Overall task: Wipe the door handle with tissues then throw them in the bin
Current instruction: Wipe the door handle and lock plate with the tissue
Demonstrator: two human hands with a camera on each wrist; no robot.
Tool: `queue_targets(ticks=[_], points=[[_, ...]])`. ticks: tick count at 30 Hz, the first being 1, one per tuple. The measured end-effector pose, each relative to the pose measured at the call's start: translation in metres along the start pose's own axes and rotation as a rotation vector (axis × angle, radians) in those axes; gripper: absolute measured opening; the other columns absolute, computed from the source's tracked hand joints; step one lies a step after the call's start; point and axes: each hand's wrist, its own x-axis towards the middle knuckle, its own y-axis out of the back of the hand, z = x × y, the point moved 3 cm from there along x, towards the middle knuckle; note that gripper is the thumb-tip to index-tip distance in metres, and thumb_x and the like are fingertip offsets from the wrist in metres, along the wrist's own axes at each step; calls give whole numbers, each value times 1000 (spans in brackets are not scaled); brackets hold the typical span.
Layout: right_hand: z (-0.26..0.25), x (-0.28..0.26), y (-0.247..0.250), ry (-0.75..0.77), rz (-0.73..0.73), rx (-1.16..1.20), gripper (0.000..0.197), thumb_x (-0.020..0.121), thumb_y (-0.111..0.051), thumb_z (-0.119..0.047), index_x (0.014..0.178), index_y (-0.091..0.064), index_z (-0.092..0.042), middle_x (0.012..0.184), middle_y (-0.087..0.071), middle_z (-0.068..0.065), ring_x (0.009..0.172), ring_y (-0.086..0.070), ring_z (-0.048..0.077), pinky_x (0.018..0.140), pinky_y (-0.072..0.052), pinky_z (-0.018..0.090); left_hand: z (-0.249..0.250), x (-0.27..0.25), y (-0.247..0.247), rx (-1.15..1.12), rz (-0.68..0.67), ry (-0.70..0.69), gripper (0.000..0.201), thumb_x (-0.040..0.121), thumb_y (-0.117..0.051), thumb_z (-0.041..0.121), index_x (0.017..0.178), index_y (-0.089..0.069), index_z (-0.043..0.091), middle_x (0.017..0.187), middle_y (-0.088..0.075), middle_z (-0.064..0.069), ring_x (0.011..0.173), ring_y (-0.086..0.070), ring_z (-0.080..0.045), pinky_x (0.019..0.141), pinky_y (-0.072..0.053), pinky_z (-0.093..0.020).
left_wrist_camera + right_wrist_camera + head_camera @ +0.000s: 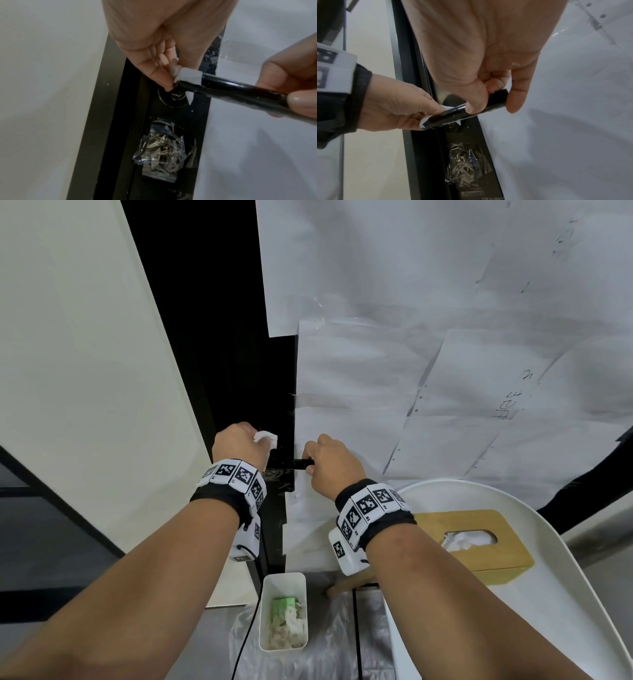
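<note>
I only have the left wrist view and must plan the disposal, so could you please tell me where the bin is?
Observer: The white rectangular plastic bin stands on the floor, below the black bar-shaped door handle.
Operator: Is it empty?
Observer: No, it holds crumpled white tissues and something green.
Operator: Any spare tissues?
Observer: A wooden tissue box sits on the white round table, right of the right hand.
</note>
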Motion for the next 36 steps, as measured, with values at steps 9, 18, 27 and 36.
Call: queue_targets(ticks=[9,18,27,36], points=[[0,1,2,3,-27,18,14,88,-56,-14,102,-57,-14,104,-50,6,97,-51,26,73,-51,40,-11,-5,-10,-73,29,90,23,94,-50,18,91,-57,-4,77,-58,-15,79,-61,-35,58,-38,-32],[-1,0,3,3,-27,19,13,88,-57,-14,101,-57,-15,104,-50,5,97,-51,24,72,-50,38,-17,-7,-13,-165,-8,71,29,93,-54,26,80,-68,4,66,-60,-9,61,-53,-23,52,-35,-22],[0,3,1,-1,-30,12,12,87,-56,-14,99,-57,-15,102,-50,5,95,-51,25,71,-50,38,-32,3,-34,-584,-298,377,21,93,-50,21,87,-62,5,93,-64,-19,90,-65,-35,85,-54,-44],[1,5,0,-6,-40,-12,13,86,-56,-14,99,-56,-15,102,-50,5,93,-52,26,70,-50,38,-27,-16,-29,-638,-407,478,33,102,-34,18,73,-45,11,65,-50,-11,48,-46,-17,46,-37,-23]])
